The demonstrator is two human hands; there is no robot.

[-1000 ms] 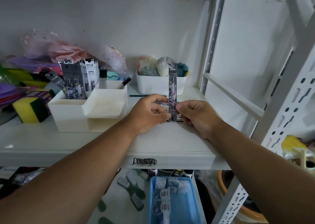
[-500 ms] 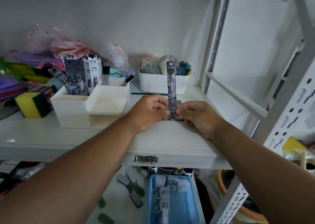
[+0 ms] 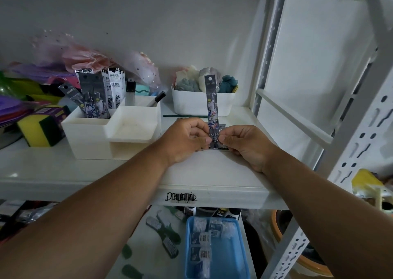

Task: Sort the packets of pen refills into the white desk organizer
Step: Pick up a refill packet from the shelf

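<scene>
Both hands up | left hand and right hand fingers pinch refill packet upright | near shelf front edge | organizer just left

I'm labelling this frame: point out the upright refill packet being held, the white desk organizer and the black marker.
Refill packet [image 3: 211, 100], head view, mid-strip.
White desk organizer [image 3: 89, 138], head view, front wall.
Black marker [image 3: 158, 98], head view, cap.

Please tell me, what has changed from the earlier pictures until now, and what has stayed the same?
Almost nothing moved. The left hand and right hand still pinch the lower end of the long narrow grey refill packet, standing upright over the white shelf. No grip was taken or released. The white plastic desk organizer and the packets standing in its back-left compartment stayed as they were.
</scene>
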